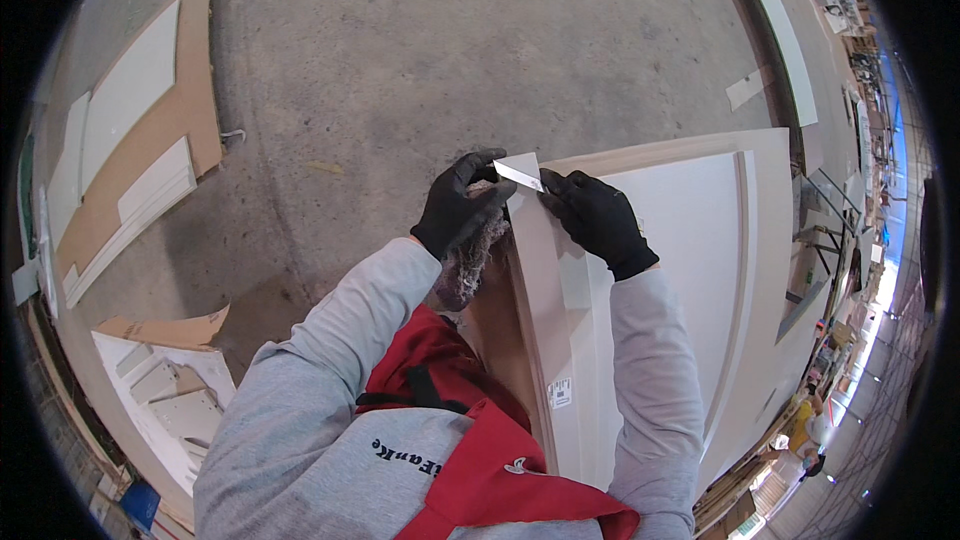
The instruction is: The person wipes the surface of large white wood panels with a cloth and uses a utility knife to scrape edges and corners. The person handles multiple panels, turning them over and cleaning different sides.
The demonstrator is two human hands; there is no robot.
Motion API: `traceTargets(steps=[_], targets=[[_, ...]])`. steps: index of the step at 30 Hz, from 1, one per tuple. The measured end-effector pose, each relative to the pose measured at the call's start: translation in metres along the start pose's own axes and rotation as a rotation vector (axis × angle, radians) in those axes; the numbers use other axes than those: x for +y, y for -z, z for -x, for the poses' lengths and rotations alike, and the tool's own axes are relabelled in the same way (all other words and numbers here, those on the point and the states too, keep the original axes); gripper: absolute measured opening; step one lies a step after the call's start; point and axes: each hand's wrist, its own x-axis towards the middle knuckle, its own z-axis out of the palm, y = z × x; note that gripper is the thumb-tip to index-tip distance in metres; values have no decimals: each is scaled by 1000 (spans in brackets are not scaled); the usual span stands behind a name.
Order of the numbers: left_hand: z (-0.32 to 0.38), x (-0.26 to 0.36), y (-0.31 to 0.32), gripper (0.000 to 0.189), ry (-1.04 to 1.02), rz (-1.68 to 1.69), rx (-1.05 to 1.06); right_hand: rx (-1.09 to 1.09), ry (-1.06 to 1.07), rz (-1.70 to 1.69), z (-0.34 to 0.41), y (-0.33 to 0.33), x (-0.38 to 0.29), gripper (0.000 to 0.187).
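Note:
My left hand, in a black glove, is closed around a shaggy grey rag that hangs below it. Its fingertips are beside the end of a white board. My right hand, also gloved in black, pinches one end of a thin, shiny flat strip with a slanted tip, perhaps a blade. The strip lies across the board's far end and reaches towards my left fingers. Whether those fingers touch it cannot be told. A printed label is stuck on the board nearer my body.
A large white panel with a raised strip extends to the right under my right arm. White boards lie on cardboard at left. Nearer, a carton contains white pieces. Concrete floor stretches ahead. A person is far right.

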Motion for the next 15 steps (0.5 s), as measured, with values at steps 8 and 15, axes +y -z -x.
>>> traceTargets(steps=[8,15], targets=[[3,10,-6,38,36,41,62,100,-36,-47,5,-8,-6,28],[-1,18,-8,32,104,-64,123,136,-110,-3,-1,-14,-14,31]])
